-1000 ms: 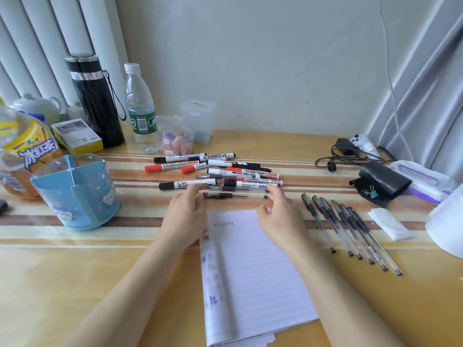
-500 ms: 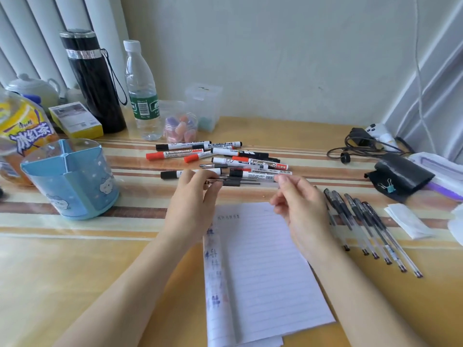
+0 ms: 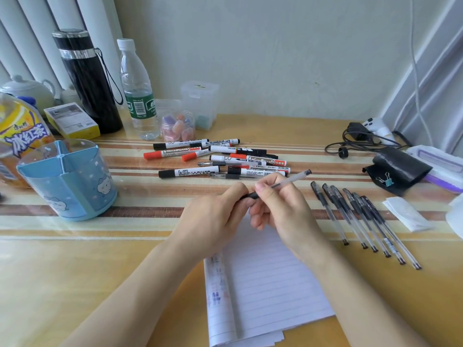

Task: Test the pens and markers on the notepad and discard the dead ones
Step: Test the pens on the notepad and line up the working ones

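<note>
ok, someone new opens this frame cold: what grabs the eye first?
Dead centre, the left hand and right hand grip one clear pen between them, over the far end of the lined notepad. Behind them lies a jumble of red and black whiteboard markers. A neat fan of black pens lies to the right, and a blue pen holder stands at the left.

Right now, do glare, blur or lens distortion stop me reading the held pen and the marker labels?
Head view: soft even daylight, faint shadows; a pale sheen lies on the glossy table; wide-angle bending tilts the blinds and curtain at the edges; the pen, gripped by left hand and right hand, is sharp; labels on the markers read clearly.
</note>
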